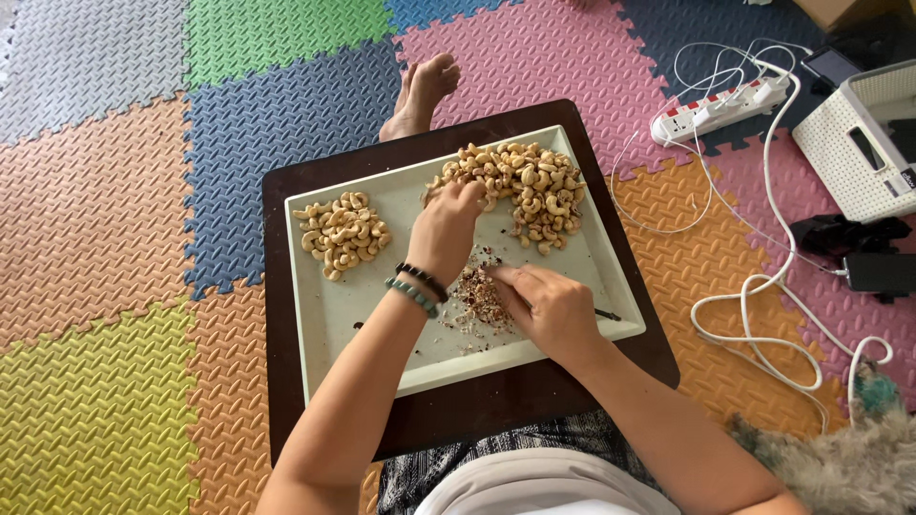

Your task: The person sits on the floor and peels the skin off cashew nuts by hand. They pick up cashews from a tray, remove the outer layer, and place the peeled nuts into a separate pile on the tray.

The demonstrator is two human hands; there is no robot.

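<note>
Landmark: pale rectangular tray (329, 315), set on a dark brown board (286, 401) across the person's lap.

Right hand (553, 307): over the tray's near-right part, fingers curled shut around a thin dark tool (607, 314) whose tip pokes out past the tray's right rim. Whether a nut is also pinched in the fingertips, cannot tell.

Husk pile (477, 300): reddish-brown flakes on the tray floor, just left of the right hand, between the two wrists.

Left hand (448, 229): reaching to the tray's far middle, fingertips into the edge of the big nut heap; fingers bent down, apparently closing on a nut, but the grip itself is hidden by the back of the hand. Beaded bracelets (418, 286) on the wrist.

Unpeeled heap (525, 195): large mound of cashews at the tray's far-right corner.

Peeled heap (342, 235): smaller, cleaner mound at the tray's far-left.

Risk, near: tool point sits close to the fingers; a slip could nick them.

Risk, middle: the left forearm crosses over the husks; a sweep could scatter flakes into the peeled heap.

Risk, far: the big heap crowds the rim; raking could push nuts off onto the foam mats (114, 219).

Risk, balance: a knee shift could tip board and tray.
</note>
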